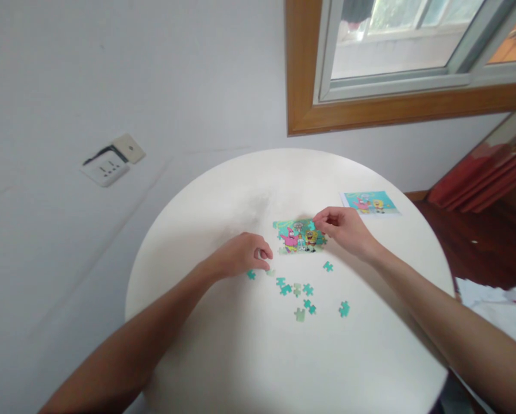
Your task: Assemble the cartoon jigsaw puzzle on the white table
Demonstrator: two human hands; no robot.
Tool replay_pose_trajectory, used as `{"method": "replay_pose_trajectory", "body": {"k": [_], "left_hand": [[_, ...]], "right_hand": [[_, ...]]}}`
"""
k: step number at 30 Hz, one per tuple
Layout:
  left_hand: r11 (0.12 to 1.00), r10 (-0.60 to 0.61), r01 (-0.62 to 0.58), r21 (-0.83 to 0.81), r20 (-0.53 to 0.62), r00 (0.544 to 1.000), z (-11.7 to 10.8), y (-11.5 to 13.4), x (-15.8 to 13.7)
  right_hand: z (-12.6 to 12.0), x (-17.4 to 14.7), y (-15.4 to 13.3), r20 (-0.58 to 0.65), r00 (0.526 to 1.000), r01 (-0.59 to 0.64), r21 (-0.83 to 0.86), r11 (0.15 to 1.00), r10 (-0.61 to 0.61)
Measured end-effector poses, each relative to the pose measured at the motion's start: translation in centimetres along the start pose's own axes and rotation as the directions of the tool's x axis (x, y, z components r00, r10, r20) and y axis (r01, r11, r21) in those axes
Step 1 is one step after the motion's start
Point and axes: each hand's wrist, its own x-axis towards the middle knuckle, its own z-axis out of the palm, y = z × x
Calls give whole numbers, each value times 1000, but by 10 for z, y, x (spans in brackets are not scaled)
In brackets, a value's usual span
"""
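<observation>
A partly joined jigsaw puzzle [291, 238] with cartoon figures on a teal ground lies on the round white table [223, 356]. At its upper right corner, my right hand [342, 227] is closed in a pinch on a small teal puzzle piece [311, 225], partly covered by the fingertips. My left hand [245, 255] rests just left of the puzzle with curled fingers, a small gap between thumb and forefinger and nothing seen in it. A teal piece [251, 275] and a pale green piece [270, 272] lie right below that hand.
Several loose pieces are scattered nearer me, among them a teal one [344, 309] and a pale green one [300, 314]. A printed reference picture [372, 203] lies at the back right. Behind the table are a wall with a socket [106, 168] and a wood-framed window [301, 69].
</observation>
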Motion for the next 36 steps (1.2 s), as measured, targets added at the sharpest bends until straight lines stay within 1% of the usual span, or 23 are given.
{"method": "replay_pose_trajectory", "body": {"k": [3,6,13,19,24,30,36], "left_hand": [[997,39,-43,63,68,997,-3,4,-3],[993,56,-68,92,120,991,-4,8,-4],[986,96,-114,120,149,984,3,13,-4],[981,166,-183,69,201,965,1,16,-5],[967,244,-255,12,251,937,-4,17,-7],[978,183,-201,53,243,953,0,12,-9],[965,240,-260,41,271,932,-1,10,-8]], "right_hand": [[-1,0,3,16,1000,9,-27,1000,-9],[-1,0,4,31,999,17,-52,999,-16],[-1,-1,0,37,998,43,-78,996,-41],[-1,-1,-1,36,998,46,-79,996,-43],[-3,0,0,30,998,48,-63,997,-46],[-4,1,1,19,999,51,-59,997,-50],[-5,2,3,17,999,48,-55,997,-47]]}}
